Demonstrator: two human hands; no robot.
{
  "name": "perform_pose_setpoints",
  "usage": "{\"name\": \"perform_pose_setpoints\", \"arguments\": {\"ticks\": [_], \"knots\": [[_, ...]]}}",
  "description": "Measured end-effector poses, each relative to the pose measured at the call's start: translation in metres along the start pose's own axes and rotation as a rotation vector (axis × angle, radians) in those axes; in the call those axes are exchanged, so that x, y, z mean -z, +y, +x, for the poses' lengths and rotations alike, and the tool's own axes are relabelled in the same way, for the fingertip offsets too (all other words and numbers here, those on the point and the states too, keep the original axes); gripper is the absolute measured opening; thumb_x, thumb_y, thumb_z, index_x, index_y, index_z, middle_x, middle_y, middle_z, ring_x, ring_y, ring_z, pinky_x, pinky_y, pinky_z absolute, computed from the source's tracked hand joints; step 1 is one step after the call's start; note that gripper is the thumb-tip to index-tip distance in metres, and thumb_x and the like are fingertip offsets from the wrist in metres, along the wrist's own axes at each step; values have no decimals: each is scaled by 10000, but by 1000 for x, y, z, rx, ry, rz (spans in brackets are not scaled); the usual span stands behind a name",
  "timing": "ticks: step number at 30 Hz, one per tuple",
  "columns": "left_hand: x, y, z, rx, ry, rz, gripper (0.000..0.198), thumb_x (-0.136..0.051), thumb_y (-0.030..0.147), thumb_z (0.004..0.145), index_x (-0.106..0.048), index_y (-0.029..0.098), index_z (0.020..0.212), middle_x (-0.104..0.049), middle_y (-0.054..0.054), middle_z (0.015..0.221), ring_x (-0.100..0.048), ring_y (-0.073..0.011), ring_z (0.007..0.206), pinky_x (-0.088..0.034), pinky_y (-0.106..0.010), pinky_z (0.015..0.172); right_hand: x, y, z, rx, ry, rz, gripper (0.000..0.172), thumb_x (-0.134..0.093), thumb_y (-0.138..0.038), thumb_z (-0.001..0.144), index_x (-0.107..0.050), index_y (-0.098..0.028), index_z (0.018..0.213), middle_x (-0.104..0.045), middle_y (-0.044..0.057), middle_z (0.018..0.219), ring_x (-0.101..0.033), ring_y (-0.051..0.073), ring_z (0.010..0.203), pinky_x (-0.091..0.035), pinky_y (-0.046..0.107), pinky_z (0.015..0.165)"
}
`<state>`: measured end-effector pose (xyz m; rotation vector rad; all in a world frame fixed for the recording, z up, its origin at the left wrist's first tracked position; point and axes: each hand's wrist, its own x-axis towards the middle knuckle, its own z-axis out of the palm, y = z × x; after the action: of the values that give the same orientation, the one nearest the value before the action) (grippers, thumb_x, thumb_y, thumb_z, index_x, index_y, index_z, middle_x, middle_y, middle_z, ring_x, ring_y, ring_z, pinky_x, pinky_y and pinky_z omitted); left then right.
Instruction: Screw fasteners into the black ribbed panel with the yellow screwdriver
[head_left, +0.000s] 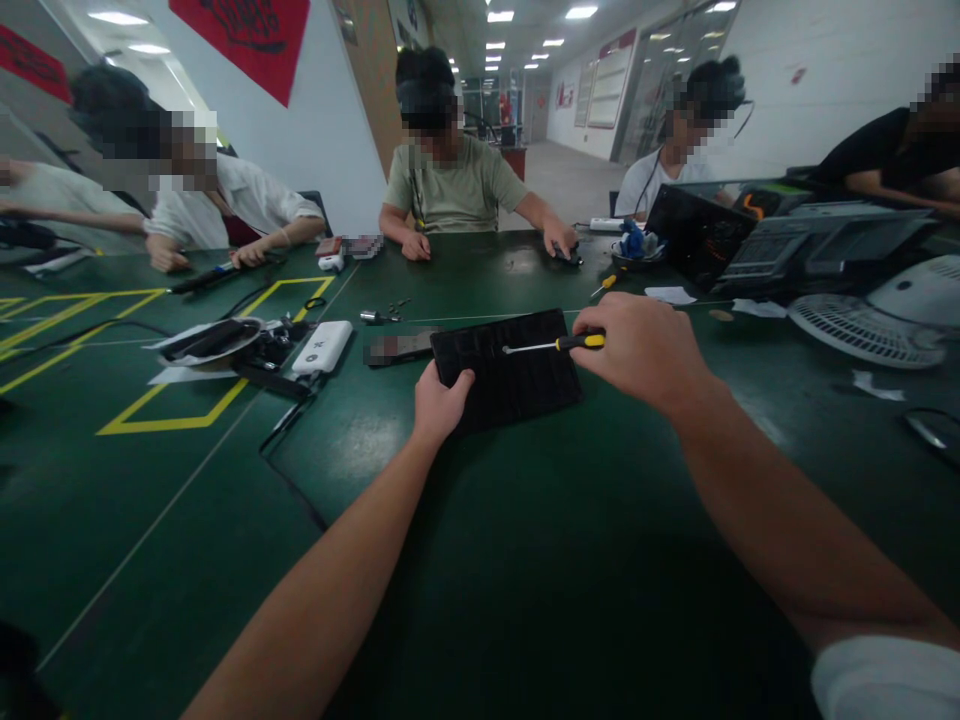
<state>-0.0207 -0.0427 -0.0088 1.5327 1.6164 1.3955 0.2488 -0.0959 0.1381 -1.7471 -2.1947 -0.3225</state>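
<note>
A flat black device panel (517,385) lies on the green table (525,560) in front of me. My left hand (439,402) grips its near left corner, fingers curled over the edge. My right hand (637,345) is closed on a screwdriver (551,345) with a yellow and black handle. The metal shaft points left, and its tip rests on the panel's top surface.
A white box-shaped device (322,347), cables and a plate of parts (217,342) lie to the left. A second small screwdriver (604,286) lies beyond the panel. Opened laptops (750,245) and a white fan grille (862,335) crowd the right. Several other people sit around the table.
</note>
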Motion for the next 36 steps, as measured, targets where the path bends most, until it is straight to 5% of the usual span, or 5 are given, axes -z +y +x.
{"name": "perform_pose_setpoints", "arguments": {"ticks": [36], "knots": [[5, -5, 3, 34, -4, -35, 352, -763, 401, 778, -741, 180, 1051, -809, -91, 1005, -756, -295, 953, -590, -437, 908, -1, -3, 1, -33, -88, 70, 230, -654, -400, 939, -809, -246, 1008, -769, 100, 1053, -679, 295, 922, -386, 377, 657]]}}
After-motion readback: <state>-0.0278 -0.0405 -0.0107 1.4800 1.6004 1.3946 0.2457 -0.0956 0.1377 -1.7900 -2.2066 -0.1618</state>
